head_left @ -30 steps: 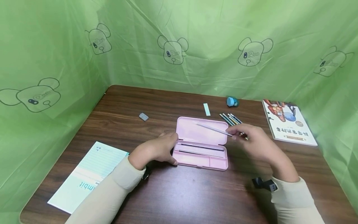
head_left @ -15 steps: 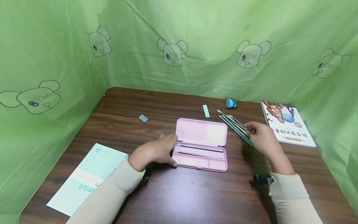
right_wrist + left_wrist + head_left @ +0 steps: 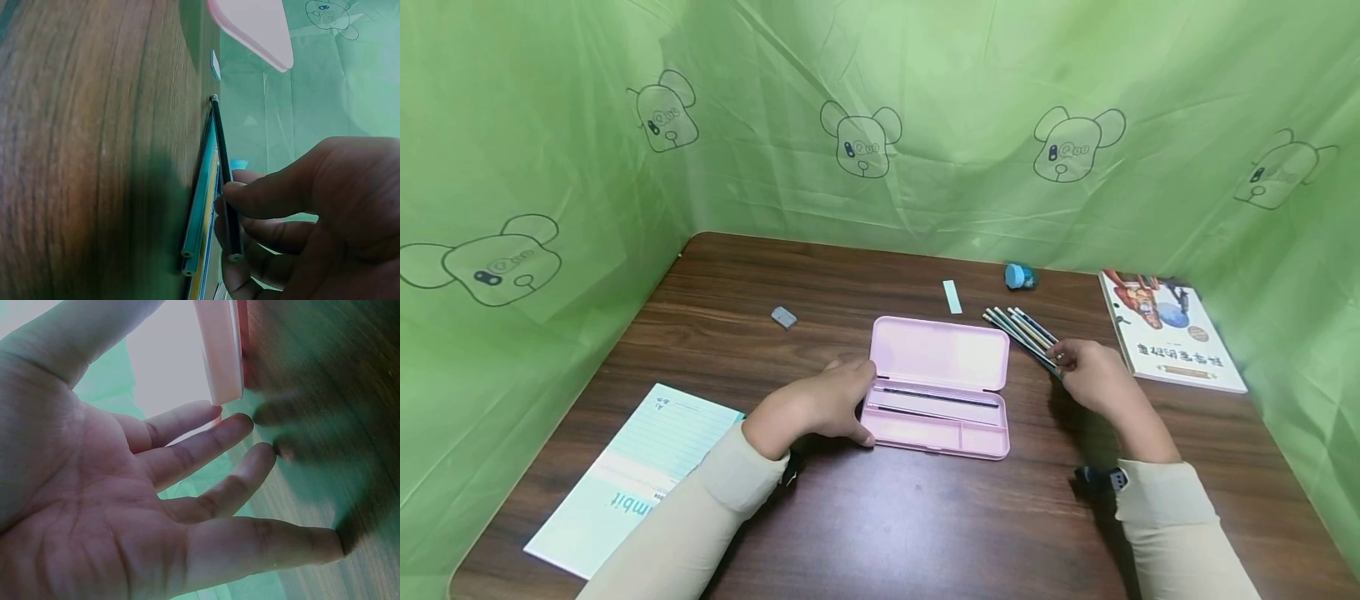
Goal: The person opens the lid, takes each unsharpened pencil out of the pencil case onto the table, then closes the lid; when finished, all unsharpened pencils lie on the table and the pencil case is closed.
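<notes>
In the head view an opened pink pencil case (image 3: 942, 354) lies mid-table with two slim pencils (image 3: 936, 397) in its long compartment. My left hand (image 3: 831, 398) rests against its left side; the left wrist view shows those fingers (image 3: 231, 487) spread and fairly straight near the case's edge. To the right of the case, my right hand (image 3: 1093, 375) is at a bunch of pencils (image 3: 1026, 327). The right wrist view shows thumb and fingers pinching a dark pencil (image 3: 221, 137) just over teal and yellow ones (image 3: 203, 194) on the table.
A grey eraser (image 3: 784, 317) lies at the back left, a pale strip (image 3: 952, 297) and a blue sharpener (image 3: 1020, 277) at the back. A picture book (image 3: 1172, 333) is far right. A notebook (image 3: 625, 483) lies left, partly under the left sleeve. Green cloth (image 3: 865, 217) walls the table.
My right hand has carried a pencil from over the case's lid rightward to the bunch, then lowered it alongside the others. The left hand and the case have stayed put.
</notes>
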Demonstrator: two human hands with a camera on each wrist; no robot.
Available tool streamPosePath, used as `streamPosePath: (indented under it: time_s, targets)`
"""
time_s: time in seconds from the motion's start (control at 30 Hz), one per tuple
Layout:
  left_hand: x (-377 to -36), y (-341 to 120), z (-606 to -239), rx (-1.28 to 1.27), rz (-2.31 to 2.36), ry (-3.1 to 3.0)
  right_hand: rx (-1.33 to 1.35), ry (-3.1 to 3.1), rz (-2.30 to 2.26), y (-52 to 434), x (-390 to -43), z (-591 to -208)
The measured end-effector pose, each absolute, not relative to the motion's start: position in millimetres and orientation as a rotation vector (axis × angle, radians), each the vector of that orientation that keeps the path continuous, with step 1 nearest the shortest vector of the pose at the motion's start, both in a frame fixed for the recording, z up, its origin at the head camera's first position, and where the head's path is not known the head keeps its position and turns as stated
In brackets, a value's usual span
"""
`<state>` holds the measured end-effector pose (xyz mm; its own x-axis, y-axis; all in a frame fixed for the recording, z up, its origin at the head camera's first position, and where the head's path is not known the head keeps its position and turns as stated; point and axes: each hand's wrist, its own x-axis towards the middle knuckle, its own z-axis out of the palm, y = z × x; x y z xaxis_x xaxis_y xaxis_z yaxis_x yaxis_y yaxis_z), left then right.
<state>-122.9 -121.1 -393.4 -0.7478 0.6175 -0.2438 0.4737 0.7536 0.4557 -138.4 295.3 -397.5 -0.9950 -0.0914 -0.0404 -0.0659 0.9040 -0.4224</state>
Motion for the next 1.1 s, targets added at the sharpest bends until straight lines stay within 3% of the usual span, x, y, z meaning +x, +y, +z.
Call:
streamPosePath:
  time_s: [0.23,1.1]
  targets:
    - [-115.8,-119.3,-377.5,0.814,0.525,2.563,-0.135,2.979,-0.630,294.3,-137.9,-397.9]
    - [-117.3,-118.1,-378.2,0.799,0.498,2.554,-0.114,2.938,-0.593,292.1,-139.3,-402.5]
